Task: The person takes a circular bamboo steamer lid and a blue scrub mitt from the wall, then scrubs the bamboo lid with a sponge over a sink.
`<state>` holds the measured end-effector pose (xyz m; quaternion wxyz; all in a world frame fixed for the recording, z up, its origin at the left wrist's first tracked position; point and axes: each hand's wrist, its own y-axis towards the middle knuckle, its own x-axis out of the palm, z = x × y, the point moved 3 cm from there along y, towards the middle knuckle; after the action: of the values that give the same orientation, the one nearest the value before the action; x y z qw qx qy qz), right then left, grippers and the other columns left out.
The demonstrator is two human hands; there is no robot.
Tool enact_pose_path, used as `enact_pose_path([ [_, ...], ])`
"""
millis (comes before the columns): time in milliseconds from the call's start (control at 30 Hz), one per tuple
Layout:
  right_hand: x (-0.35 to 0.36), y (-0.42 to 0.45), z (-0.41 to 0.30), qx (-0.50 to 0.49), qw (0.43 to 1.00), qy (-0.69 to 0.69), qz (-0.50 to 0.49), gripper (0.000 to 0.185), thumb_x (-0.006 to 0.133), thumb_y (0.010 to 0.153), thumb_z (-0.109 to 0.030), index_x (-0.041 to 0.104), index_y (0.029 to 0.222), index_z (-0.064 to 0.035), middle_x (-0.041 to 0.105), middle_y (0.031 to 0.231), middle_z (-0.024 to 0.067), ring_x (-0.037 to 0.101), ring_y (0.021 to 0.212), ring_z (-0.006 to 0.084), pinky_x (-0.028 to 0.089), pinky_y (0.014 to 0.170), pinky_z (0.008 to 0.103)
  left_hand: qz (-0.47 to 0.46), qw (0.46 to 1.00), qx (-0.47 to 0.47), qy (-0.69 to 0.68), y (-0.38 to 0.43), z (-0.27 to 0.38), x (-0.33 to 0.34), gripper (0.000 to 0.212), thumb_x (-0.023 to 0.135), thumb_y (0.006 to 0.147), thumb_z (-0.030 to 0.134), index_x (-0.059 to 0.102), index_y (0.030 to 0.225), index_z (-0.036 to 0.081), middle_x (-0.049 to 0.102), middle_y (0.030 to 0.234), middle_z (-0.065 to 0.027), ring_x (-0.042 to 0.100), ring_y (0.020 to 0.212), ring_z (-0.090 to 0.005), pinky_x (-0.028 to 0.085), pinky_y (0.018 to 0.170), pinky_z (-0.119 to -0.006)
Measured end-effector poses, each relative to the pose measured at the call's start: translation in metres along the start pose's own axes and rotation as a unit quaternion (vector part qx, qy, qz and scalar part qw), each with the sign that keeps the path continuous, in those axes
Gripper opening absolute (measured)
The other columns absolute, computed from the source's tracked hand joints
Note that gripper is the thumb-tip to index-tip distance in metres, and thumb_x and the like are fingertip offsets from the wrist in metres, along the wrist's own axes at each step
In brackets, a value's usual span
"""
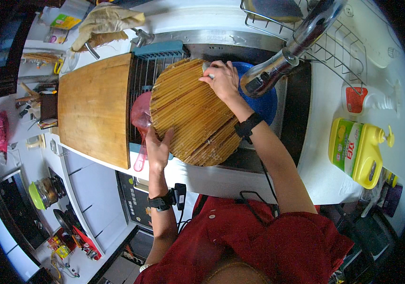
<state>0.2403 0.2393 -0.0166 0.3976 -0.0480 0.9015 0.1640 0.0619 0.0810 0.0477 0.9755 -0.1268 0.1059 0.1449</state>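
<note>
A round mat of thin wooden or bamboo slats (193,110) is held tilted over the sink. My left hand (158,147) grips its lower left rim, thumb on the upper face and the fingers hidden behind. Near the top right of the mat, my right hand (222,80) pinches a pale cloth or sponge (206,70) against the slats. A blue basin (269,106) sits in the sink behind the mat, partly covered by it. Beside my left hand, a pink translucent ladle (140,110) lies on the drying rack (142,76), its handle pointing towards me.
The chrome faucet (284,60) reaches over the basin, close to my right hand. A wooden cutting board (94,110) lies left of the rack. On the right counter stand a yellow detergent jug (357,152), a spray bottle (358,99) and a wire rack (344,53). Cables hang near both wrists.
</note>
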Motion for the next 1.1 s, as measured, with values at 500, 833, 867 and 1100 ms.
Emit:
enact_pose_path([
  [500,0.016,0.017,0.023,0.042,0.991,-0.111,-0.068,0.027,0.066,0.067,-0.042,0.067,0.067,-0.0148,0.057,0.093,0.0019,0.045,0.094,0.0233,0.035,0.081,0.0385,-0.013,1.000,-0.005,0.013,0.001,0.004,-0.001,0.033,0.057,0.080,0.001,0.047,0.111,-0.008,0.057,0.103,-0.0139,0.054,0.093,-0.0177,0.041,0.084,-0.029],
  [833,0.012,0.021,0.017,-0.060,0.989,-0.119,-0.057,0.028,0.065,0.066,-0.040,0.068,0.067,-0.0116,0.058,0.090,0.0011,0.045,0.090,0.0207,0.037,0.079,0.0360,-0.010,1.000,-0.008,0.019,0.001,0.007,-0.001,0.033,0.056,0.080,-0.001,0.046,0.111,-0.007,0.057,0.103,-0.0135,0.054,0.092,-0.0166,0.042,0.082,-0.028],
  [867,0.011,0.021,0.022,-0.061,0.986,-0.139,-0.067,0.028,0.066,0.066,-0.039,0.068,0.067,-0.0109,0.058,0.090,0.0009,0.045,0.089,0.0203,0.037,0.078,0.0351,-0.012,1.000,-0.005,0.027,0.001,0.009,-0.001,0.033,0.056,0.079,-0.001,0.046,0.111,-0.007,0.058,0.103,-0.0135,0.054,0.092,-0.0166,0.042,0.082,-0.028],
  [1100,0.012,0.022,0.009,-0.129,0.988,-0.087,-0.019,0.030,0.065,0.065,-0.040,0.068,0.066,-0.0098,0.057,0.083,0.0011,0.046,0.088,0.0201,0.036,0.077,0.0356,-0.021,1.000,0.012,0.004,0.003,0.003,-0.003,0.033,0.056,0.079,0.000,0.046,0.111,-0.007,0.058,0.103,-0.0135,0.053,0.091,-0.0166,0.042,0.082,-0.028],
])
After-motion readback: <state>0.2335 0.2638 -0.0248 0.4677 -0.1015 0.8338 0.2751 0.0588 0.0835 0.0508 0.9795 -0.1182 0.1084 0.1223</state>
